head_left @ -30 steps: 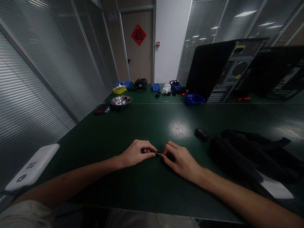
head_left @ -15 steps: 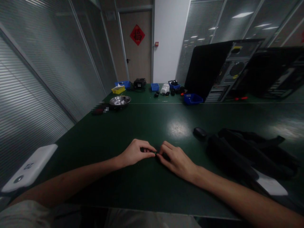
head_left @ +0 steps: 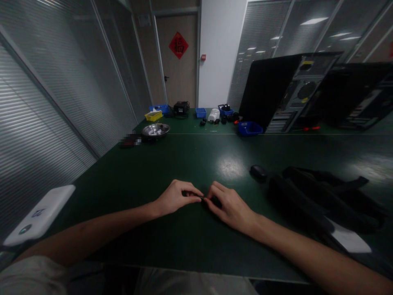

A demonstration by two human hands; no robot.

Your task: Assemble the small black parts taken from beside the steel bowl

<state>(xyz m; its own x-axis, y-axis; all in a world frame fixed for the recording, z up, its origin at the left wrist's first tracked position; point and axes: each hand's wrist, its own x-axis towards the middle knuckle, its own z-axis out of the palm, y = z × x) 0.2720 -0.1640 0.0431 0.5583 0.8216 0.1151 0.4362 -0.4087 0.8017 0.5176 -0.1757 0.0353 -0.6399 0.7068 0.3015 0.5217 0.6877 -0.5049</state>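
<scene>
Over the green tabletop (head_left: 172,241), my left hand (head_left: 176,198) comes in from the left with thumb and fingers pinched together. My right hand (head_left: 229,205) meets it from the right, also in a pinch, its side resting low by the table. The fingertips of both hands nearly touch. Between them is a tiny dark thing (head_left: 202,198), too small and dim to name. Most of it is hidden by the fingers.
Right of my hands lie a black mouse (head_left: 258,172) and a black bag (head_left: 325,200). A white device (head_left: 39,215) is at the left edge. Farther back stand a metal bowl (head_left: 156,130), a blue tray (head_left: 250,128) and a computer case (head_left: 288,92).
Both hands stay almost in place, still pinching. Their fingertips have drawn slightly closer, and the small greenish speck seen between them earlier is now less visible.
</scene>
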